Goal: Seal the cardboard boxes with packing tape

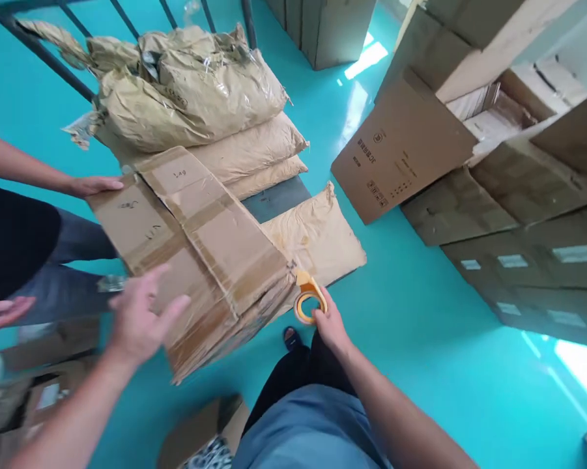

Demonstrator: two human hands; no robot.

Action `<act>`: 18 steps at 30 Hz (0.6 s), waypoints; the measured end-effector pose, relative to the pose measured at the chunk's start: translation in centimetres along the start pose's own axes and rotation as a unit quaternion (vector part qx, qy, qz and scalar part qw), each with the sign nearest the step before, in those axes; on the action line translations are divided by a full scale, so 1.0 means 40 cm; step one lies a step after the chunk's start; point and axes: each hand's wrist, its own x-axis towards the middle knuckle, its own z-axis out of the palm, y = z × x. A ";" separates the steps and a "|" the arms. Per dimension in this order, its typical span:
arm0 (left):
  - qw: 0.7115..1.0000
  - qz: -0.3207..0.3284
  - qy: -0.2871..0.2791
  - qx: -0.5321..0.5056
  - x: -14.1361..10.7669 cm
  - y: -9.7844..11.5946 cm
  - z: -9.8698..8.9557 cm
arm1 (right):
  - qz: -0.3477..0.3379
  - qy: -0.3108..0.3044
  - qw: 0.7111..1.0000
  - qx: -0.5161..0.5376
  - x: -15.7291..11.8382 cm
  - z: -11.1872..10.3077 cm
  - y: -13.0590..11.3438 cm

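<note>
A taped cardboard box point(225, 238) with handwriting on its top lies in front of me, tilted across the view. My left hand point(144, 312) is over its near left side, fingers apart and somewhat blurred, holding nothing. At the box's right corner, my right hand point(329, 319) grips an orange tape dispenser point(307, 306). The dispenser's upper end is close to the box corner; whether it touches cannot be made out. Another person's hand point(98, 186) rests on the far left edge of the box.
Paper sacks point(195, 91) are stacked behind the box, and one sack point(317, 234) lies low to its right. Cartons point(518, 254) stand at the right beside an upright cardboard sheet point(395, 150). The person's other hand point(7, 314) is at the left. An open box point(195, 436) sits below.
</note>
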 end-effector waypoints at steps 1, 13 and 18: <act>0.997 0.068 -0.045 -0.001 -0.049 0.022 -0.005 | -0.002 0.004 1.000 0.018 -0.002 0.009 -0.008; 0.963 0.241 -0.085 0.083 -0.133 0.083 0.039 | 0.047 0.088 0.982 0.162 -0.261 0.218 0.048; 0.922 0.360 -0.011 0.142 -0.119 0.077 0.037 | 0.072 0.145 0.970 0.179 -0.393 0.367 0.042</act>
